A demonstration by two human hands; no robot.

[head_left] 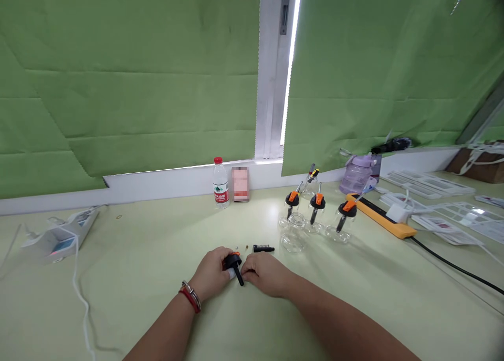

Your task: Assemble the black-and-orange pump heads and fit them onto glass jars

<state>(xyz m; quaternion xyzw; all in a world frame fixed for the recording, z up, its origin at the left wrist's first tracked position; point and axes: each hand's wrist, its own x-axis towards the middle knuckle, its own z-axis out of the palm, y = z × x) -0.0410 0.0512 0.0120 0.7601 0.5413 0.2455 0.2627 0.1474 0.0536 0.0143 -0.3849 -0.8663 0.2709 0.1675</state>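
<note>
My left hand point(213, 272) is closed around a black bottle cap point(233, 261) with a dark stem that points down and to the right. A bit of orange shows on the cap's upper side. My right hand point(264, 272) has its fingers pinched together beside the stem; whatever lies between them is hidden. Just beyond the hands lies a black plastic part with a spring point(263, 248). Two tiny loose pieces, one of them a brownish bit point(247, 246), rest to its left. An uncapped clear glass jar point(293, 240) stands farther right.
Several glass jars with black-and-orange caps point(317, 201) stand at the right. Behind are a water bottle point(221, 185) and a pink box point(240, 184). A yellow power strip point(380, 216), purple jug point(356, 174) and papers lie right; a white power strip point(74, 232) with cables lies left.
</note>
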